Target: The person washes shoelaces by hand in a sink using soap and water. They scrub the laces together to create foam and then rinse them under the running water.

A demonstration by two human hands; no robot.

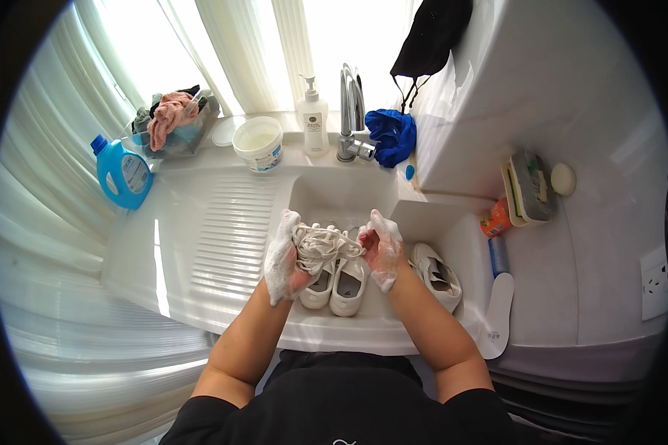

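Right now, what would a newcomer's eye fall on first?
Most likely the foam-covered left hand and right hand, with a tangle of white shoelaces between them above the sink. Below sit two white shoes, with a third shoe to their right. The blue handled bottle at the left stands out.

To my left I've got a blue jug (126,178) with a darker cap, then a clear bin (208,117) of cloths, pink cloth (173,117) on top. Ahead of me: open white tub (258,157), white pump bottle (315,130), chrome tap (346,111), bunched blue cloth (392,139) just beside it, black fabric item (432,37) above. My right: pale caddy (513,199), orange container (496,218) beside it, white socket (656,283).
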